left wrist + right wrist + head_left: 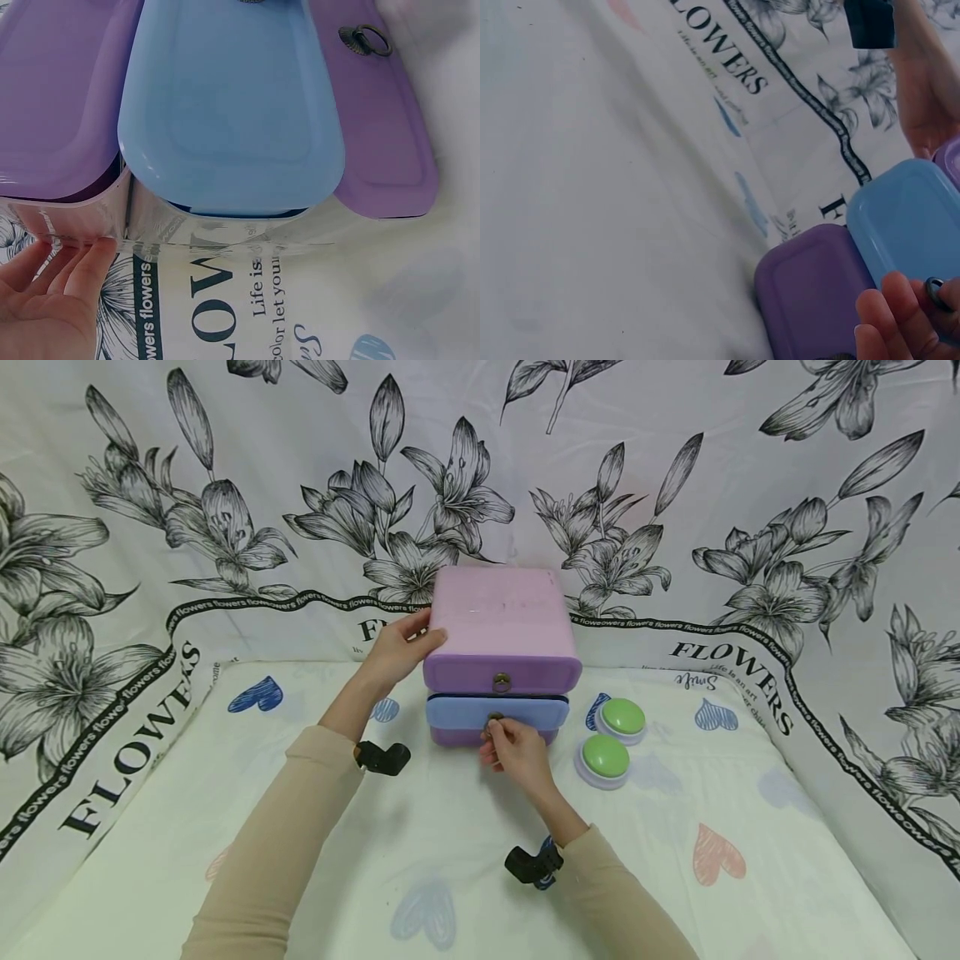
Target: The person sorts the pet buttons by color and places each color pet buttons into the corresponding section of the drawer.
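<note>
A small drawer box (498,610) stands on the cloth, with a pink top and three drawer fronts stacked below it. The upper front is purple (457,675), the middle drawer blue (232,105), the bottom front purple (382,142). My right hand (517,756) pinches the ring pull (936,294) of the blue drawer between thumb and finger. A narrow dark gap shows along that drawer's top edge. My left hand (397,652) rests against the left side of the box near the top, its fingers (82,274) fairly straight on the pink wall.
Two round green push lights or buttons with white bases, one behind (623,716) and one in front (606,756), sit right of the box. A heart-printed white cloth (645,893) covers the surface. Behind hangs a flower-printed curtain (337,435). Both wrists carry black camera mounts.
</note>
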The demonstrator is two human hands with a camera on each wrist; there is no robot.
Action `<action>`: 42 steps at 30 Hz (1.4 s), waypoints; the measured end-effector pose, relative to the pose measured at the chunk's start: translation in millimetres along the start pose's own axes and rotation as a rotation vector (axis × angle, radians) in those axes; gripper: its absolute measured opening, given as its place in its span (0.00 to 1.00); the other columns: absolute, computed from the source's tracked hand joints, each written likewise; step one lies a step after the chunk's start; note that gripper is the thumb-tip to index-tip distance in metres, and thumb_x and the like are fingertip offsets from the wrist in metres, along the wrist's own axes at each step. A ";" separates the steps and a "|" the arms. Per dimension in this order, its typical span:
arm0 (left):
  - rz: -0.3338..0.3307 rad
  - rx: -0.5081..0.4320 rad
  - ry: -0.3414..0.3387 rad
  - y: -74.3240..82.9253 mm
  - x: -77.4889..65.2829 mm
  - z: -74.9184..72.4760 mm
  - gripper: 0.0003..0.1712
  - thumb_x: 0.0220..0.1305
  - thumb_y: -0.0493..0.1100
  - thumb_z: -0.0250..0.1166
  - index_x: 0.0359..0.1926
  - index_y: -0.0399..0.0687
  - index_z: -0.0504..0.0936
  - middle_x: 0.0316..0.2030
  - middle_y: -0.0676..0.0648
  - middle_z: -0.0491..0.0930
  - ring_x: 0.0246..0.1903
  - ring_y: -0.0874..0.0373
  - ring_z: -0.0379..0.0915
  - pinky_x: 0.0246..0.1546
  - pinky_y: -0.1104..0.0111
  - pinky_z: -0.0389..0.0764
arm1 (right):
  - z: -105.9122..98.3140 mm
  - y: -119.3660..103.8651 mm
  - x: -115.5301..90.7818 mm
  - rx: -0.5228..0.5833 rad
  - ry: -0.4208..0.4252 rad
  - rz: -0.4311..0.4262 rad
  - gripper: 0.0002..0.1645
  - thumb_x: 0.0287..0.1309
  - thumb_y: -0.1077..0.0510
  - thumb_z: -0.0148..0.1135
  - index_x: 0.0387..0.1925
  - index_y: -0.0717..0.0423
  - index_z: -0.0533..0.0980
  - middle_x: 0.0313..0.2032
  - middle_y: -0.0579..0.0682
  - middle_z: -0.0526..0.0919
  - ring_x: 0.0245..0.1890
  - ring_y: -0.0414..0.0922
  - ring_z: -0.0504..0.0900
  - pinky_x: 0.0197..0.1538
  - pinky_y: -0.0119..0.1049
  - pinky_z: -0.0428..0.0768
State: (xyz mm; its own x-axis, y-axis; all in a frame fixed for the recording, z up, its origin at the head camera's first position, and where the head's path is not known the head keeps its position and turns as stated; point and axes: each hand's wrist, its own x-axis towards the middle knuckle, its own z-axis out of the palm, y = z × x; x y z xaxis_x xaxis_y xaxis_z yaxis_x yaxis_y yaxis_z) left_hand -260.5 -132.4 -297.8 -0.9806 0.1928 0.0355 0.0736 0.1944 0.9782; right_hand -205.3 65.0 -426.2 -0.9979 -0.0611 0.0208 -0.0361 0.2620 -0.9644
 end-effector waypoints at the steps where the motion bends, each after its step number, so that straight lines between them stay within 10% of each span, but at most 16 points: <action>1: 0.001 0.000 -0.001 -0.1 -0.1 -0.1 0.35 0.64 0.44 0.58 0.69 0.44 0.56 0.66 0.43 0.60 0.63 0.51 0.60 0.59 0.60 0.69 | -0.1 0.3 0.9 0.004 -0.001 0.002 0.24 0.65 0.48 0.50 0.33 0.65 0.79 0.23 0.54 0.84 0.21 0.45 0.83 0.24 0.37 0.82; 13: 0.002 -0.004 -0.004 -0.2 -0.4 -0.7 0.36 0.64 0.44 0.58 0.69 0.44 0.56 0.67 0.43 0.59 0.64 0.51 0.59 0.59 0.60 0.69 | -3.8 -31.2 -9.4 -0.013 -0.006 -0.005 0.20 0.67 0.56 0.48 0.33 0.70 0.78 0.26 0.64 0.83 0.26 0.56 0.84 0.26 0.39 0.83; 20: -0.010 -0.009 -0.009 0.6 -0.9 -0.8 0.36 0.63 0.44 0.58 0.69 0.44 0.56 0.67 0.44 0.59 0.64 0.51 0.59 0.60 0.60 0.68 | 0.6 1.1 7.9 0.012 0.014 0.002 0.23 0.65 0.47 0.51 0.32 0.62 0.80 0.22 0.53 0.84 0.21 0.45 0.83 0.24 0.36 0.82; 42: -0.033 -0.006 -0.002 0.3 0.3 -1.2 0.38 0.62 0.45 0.60 0.69 0.45 0.55 0.67 0.44 0.58 0.65 0.51 0.57 0.61 0.59 0.66 | 2.6 1.4 12.0 -0.004 0.037 0.001 0.20 0.65 0.50 0.50 0.32 0.62 0.80 0.20 0.51 0.83 0.18 0.43 0.83 0.23 0.35 0.81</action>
State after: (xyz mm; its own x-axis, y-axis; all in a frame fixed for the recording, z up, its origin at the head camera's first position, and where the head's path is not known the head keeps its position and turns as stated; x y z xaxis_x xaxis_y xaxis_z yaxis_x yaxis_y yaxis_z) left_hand -260.9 -133.5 -297.2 -0.9821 0.1882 0.0032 0.0405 0.1945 0.9801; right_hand -217.2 62.2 -428.0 -0.9993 -0.0246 0.0293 -0.0348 0.2656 -0.9634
